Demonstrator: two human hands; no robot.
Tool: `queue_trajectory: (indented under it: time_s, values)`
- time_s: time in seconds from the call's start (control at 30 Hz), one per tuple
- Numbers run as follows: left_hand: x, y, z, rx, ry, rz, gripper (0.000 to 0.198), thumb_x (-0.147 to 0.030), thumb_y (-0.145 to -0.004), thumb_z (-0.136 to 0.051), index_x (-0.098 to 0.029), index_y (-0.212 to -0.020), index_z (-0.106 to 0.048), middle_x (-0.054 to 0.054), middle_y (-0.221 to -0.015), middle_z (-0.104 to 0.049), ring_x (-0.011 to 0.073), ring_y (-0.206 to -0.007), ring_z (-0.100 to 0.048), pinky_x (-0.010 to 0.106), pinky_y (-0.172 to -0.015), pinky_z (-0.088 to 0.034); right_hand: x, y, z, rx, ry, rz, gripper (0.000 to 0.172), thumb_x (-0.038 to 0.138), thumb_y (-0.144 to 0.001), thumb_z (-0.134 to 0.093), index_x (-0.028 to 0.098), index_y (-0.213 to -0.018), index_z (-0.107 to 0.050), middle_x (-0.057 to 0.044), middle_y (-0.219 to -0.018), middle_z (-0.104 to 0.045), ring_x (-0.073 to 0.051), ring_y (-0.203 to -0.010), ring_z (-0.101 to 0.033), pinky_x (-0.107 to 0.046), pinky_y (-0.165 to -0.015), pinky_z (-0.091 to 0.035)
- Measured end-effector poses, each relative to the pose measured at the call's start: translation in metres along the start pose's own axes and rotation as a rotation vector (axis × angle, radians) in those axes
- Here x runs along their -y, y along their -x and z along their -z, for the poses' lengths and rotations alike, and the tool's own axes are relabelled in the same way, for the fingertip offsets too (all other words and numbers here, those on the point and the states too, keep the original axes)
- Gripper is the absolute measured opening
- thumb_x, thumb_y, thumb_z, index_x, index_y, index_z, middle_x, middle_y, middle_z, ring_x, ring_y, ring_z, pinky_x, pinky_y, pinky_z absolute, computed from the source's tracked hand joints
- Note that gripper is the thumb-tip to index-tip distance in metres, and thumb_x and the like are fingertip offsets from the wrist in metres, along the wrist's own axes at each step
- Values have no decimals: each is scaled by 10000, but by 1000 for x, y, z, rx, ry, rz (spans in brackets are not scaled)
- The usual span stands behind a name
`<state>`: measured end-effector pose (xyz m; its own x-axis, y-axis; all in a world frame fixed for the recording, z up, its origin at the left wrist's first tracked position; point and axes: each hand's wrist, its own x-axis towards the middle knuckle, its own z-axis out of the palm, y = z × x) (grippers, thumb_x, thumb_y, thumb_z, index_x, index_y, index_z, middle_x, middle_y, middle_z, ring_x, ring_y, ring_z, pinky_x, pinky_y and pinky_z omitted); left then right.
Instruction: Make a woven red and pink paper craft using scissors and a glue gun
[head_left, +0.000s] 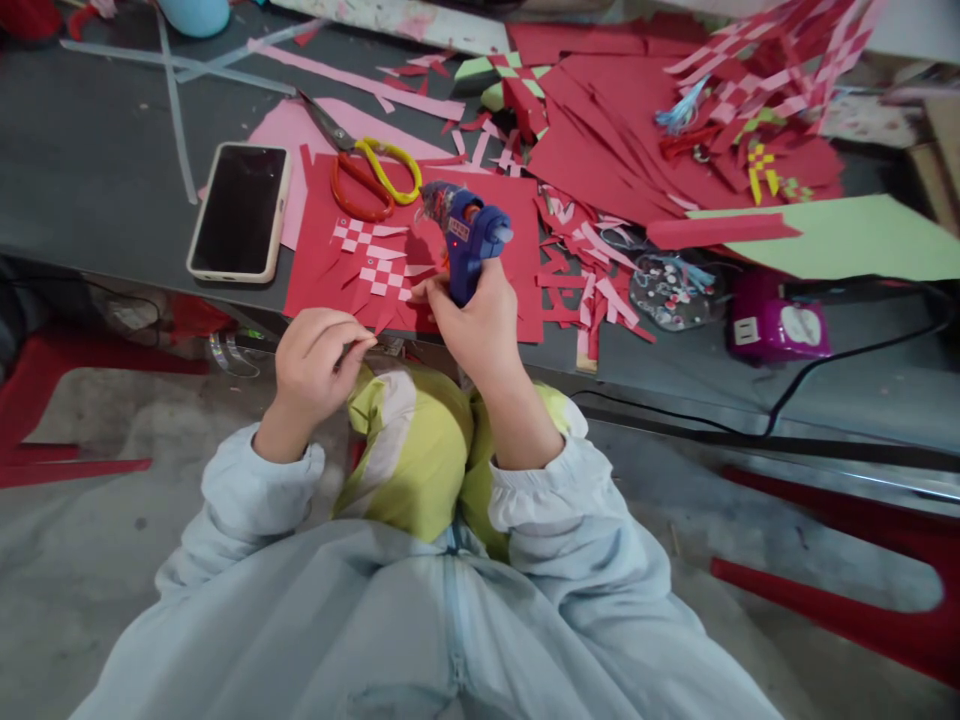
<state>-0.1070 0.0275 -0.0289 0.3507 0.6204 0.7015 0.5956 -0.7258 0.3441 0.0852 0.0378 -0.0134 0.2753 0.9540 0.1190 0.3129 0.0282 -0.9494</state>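
Note:
My right hand (484,325) is wrapped round the handle of a blue hot glue gun (469,245), its nozzle pointing away to the upper left. Under it lies a red paper sheet (517,260) at the table's front edge. Two woven paper fish (386,277) in red, pink and white checks rest on that sheet; the nearer one lies beside my right fingers. My left hand (319,360) hovers at the table edge, thumb and forefinger pinched together. What the pinch holds, if anything, is too small to make out.
Scissors with red and yellow handles (364,200) and a phone (240,212) lie left of the glue gun. Paper scraps (589,260), a bag of beads (671,290) and a purple power adapter (776,315) with a black cable are to the right. Red stools flank my legs.

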Motion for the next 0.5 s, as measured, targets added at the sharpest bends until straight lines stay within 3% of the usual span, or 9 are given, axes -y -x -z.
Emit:
queue_trajectory:
  time_s: [0.13,0.27,0.33,0.5]
  values:
    - [-14,0,-2,-42,282,260,78,-285,-951,-504,-238,-892,-523,56,-1037,-715,160,-853,-665,341,-748,-537,-1,0,0,-4,5,-1,202,239,-796,-597,255,-959,-479,-6,-810,-716,-263,-891,-721,-529,-865,-560]
    - [-13,6,-1,-2,434,417,93,-359,-985,-433,-269,-961,-444,-30,-719,-622,110,-584,-575,259,-571,-469,0,0,0,-10,24,-12,197,243,-795,-605,256,-946,-480,-9,-810,-718,-273,-896,-720,-544,-861,-555]
    - [-10,8,2,21,287,436,119,-381,-990,-413,-270,-985,-455,-49,-645,-530,110,-537,-515,256,-528,-406,2,0,0,-11,30,-14,197,234,-789,-605,256,-937,-476,-8,-812,-725,-271,-888,-721,-542,-857,-557]
    - [-14,7,15,127,-250,398,251,-390,-986,-369,-210,-1070,-522,51,-794,-618,189,-672,-574,318,-595,-364,3,0,0,-14,41,-12,215,220,-780,-594,248,-956,-474,-13,-813,-740,-272,-877,-728,-536,-851,-566]
